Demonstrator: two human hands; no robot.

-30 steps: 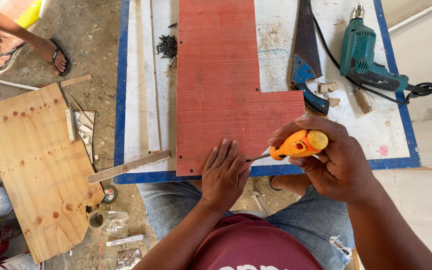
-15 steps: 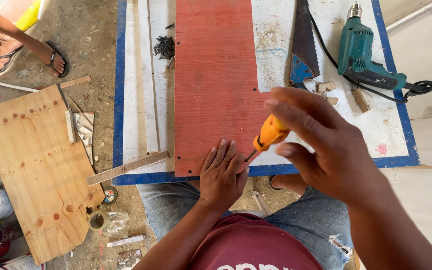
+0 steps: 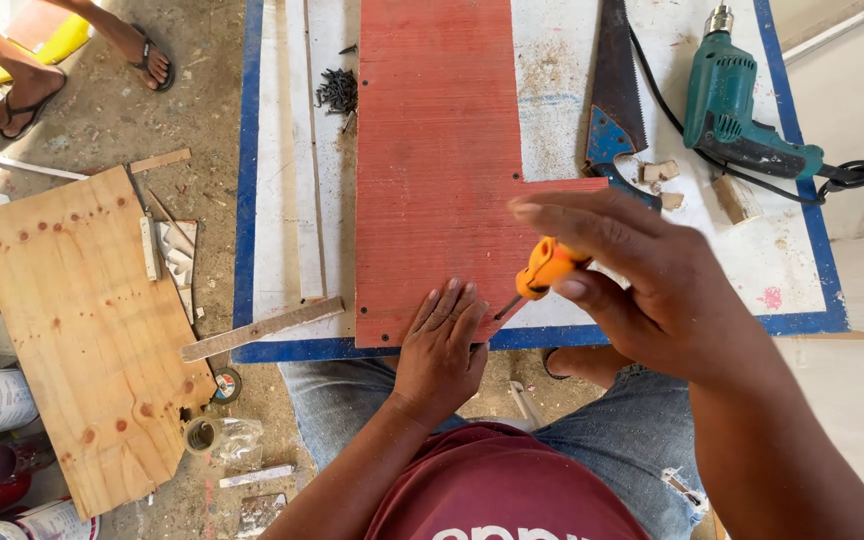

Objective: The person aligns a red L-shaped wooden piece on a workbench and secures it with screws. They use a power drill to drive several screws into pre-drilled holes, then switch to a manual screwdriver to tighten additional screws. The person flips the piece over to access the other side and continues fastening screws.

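Pressing flat on the near edge of the red board (image 3: 437,170), the left hand (image 3: 442,345) pins it to the bench (image 3: 272,150), fingers spread and closing on nothing. The right hand (image 3: 642,290) is raised above the board's near right corner, its grip closed around the orange handle of a screwdriver (image 3: 544,270); the dark shaft slants down and left toward the board, and its tip seems to sit just beside the left fingertips, though the view is too small to tell whether it touches the surface.

Judging by how things lie, the work looks to be in its early or middle part. The board already has a stepped cut on its right side, and small dark dots show near its corners, one at the upper left and one at the lower left; they may be holes or screw heads, I cannot tell which. A heap of dark screws (image 3: 336,92) lies apart on the bench to the board's upper left, so fastening appears far from finished.

A handsaw (image 3: 612,90) and a green electric drill (image 3: 737,110) rest on the bench right of the board, both untouched. On the floor to the left lies a plywood panel (image 3: 82,330), with another person's sandalled feet (image 3: 142,55) beyond it.
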